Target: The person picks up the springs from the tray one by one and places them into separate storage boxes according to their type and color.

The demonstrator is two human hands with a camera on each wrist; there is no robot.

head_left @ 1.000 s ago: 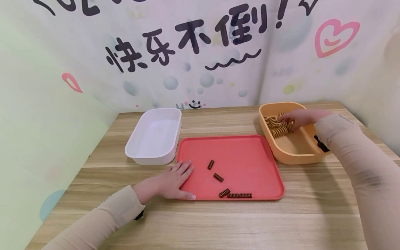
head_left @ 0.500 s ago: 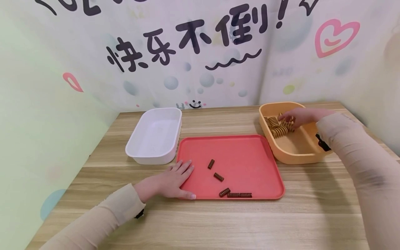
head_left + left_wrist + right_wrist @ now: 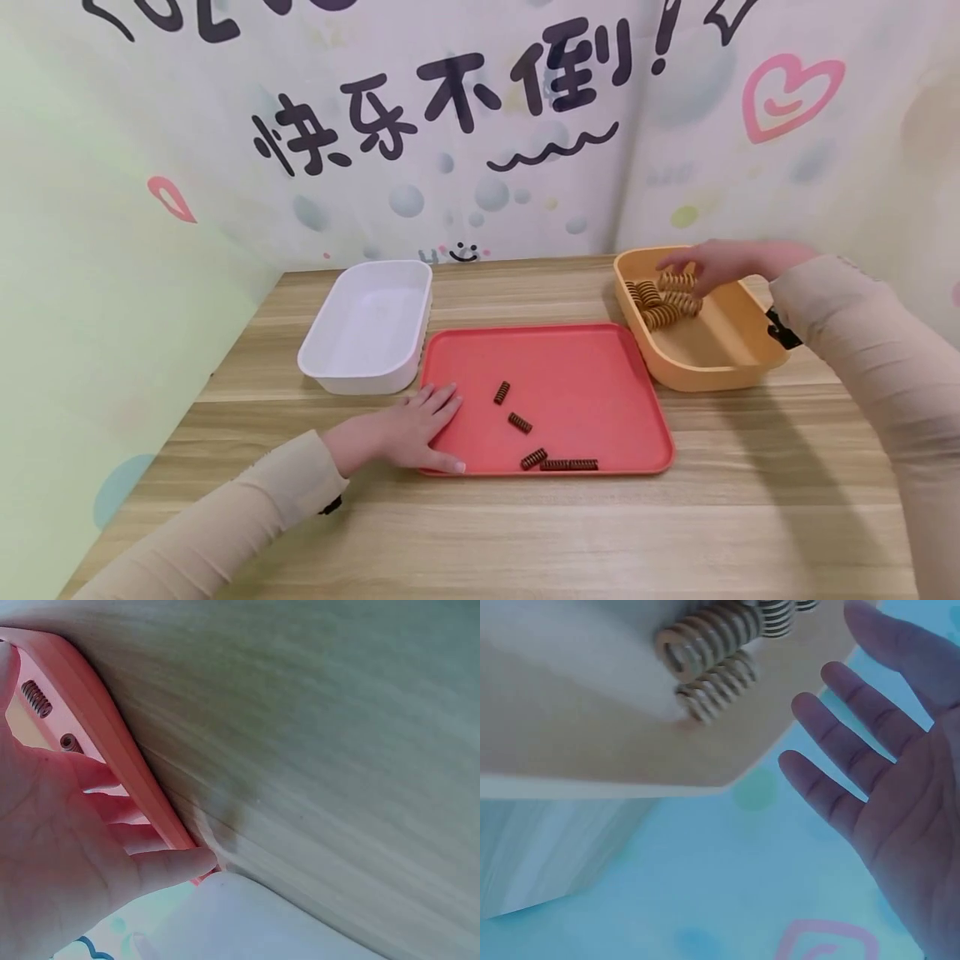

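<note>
A: Left hand [image 3: 412, 429]?
B: Straight-fingered across the red tray [image 3: 592, 375]'s left rim, presumably steadying it; 5 small springs [image 3: 520, 423] lie on the tray.
A: Right hand [image 3: 723, 260], grip state?
B: Wide, holding nothing, over the orange bin [image 3: 708, 377] right of the tray; bin walls probably stop the larger springs [image 3: 662, 316] inside from rolling away.

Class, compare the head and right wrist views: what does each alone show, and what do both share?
Only the head view: the left hand, the red tray, the small dark springs on it, and the white bin.
Only the right wrist view: the palm of the right hand.
Both: that hand, the orange bin with larger springs in it, the wooden table and the printed backdrop.
</note>
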